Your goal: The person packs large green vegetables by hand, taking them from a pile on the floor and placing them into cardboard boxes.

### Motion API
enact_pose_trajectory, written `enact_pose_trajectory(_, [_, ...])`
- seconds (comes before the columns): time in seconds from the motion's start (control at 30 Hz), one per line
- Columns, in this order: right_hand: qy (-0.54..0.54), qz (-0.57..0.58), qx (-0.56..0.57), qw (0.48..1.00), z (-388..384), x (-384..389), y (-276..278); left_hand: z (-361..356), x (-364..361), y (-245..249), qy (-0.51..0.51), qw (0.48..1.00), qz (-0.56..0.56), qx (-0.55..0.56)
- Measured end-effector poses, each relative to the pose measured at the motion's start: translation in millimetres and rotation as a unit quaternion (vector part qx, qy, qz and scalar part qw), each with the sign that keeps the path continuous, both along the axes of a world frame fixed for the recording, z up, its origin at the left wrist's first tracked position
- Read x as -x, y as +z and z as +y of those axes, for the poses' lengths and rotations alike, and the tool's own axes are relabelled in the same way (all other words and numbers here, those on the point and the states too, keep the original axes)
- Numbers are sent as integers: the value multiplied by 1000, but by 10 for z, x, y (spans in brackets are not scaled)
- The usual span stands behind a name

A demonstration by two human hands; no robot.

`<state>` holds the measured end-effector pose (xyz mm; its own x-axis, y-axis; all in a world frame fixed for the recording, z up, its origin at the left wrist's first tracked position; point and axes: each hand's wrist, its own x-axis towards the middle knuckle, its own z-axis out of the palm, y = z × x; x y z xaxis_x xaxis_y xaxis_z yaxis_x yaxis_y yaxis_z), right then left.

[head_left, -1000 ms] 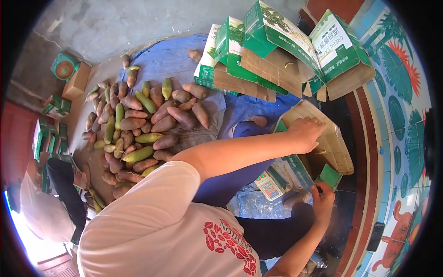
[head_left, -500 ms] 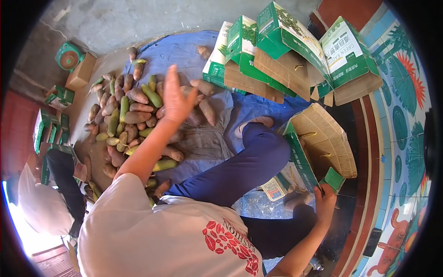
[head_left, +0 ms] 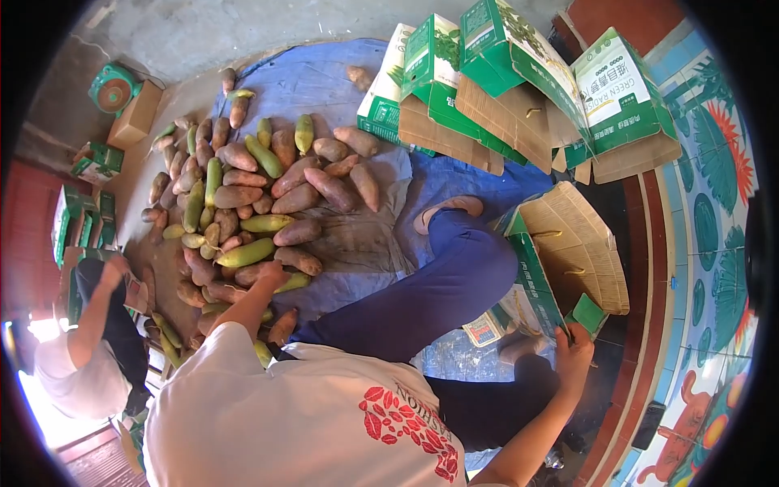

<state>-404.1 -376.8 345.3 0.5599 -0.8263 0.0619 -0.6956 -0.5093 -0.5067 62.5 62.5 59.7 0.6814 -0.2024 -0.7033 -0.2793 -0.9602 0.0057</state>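
My left hand [head_left: 264, 277] is down on the near side of a heap of long root vegetables. Its fingertips reach a green radish [head_left: 294, 282] and lie close beside a reddish-brown root [head_left: 299, 260]; how the fingers are set is hidden among the roots. Another green radish [head_left: 246, 253] lies just beyond. On the other side of my body, my right hand [head_left: 574, 344] is closed on the near edge of an open cardboard box [head_left: 538, 276]. The box is green outside and brown inside, with its flaps spread.
Several green and white cartons [head_left: 519, 73] stand at the back right with flaps open. A blue tarp [head_left: 324, 77] lies under part of the heap. Another person [head_left: 79, 357] sits at the left near more cartons [head_left: 75, 223]. A green fan [head_left: 114, 88] stands in the back left corner.
My left hand has dropped from raised and spread above the heap to the roots at its near side. My right hand stays on the box. The other person's arms have come into view.
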Motion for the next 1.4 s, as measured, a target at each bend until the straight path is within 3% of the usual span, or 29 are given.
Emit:
enact_pose_trajectory(0.07, [-1,4,-2,1000,0,-7,4,-304,232,200,-28,999,-17,-40])
enact_pose_trajectory(0.2, [-2,2,11,1000,25,-34,15,-475,278,39,-76,995,-49,30])
enact_pose_trajectory(0.3, [-3,10,28,1000,38,-84,47,-810,309,253,-185,982,-21,-41])
enact_pose_trajectory(0.5, [-30,27,9,999,64,-169,110,-821,310,-244,-285,954,40,-87])
enact_pose_trajectory(0.6, [-30,49,24,998,76,-187,103,-906,390,-69,-341,931,50,-122])
enact_pose_trajectory(0.73, [-34,65,23,997,69,-233,133,-935,403,-78,-368,923,39,-105])
enact_pose_trajectory(0.97, [-58,94,-10,994,40,-229,108,-820,356,-529,-441,894,-8,-73])
enact_pose_trajectory(1.03, [-23,81,42,996,26,-240,89,-845,351,-584,-460,884,-2,-80])
enact_pose_trajectory(1.2, [-39,111,12,993,25,-272,127,-847,273,-466,-496,865,7,-81])
enact_pose_trajectory(1.3, [-39,110,16,993,7,-265,108,-908,249,-120,-488,867,36,-95])
enact_pose_trajectory(1.4, [-25,103,43,994,-12,-276,83,-933,142,88,-429,902,-46,-30])
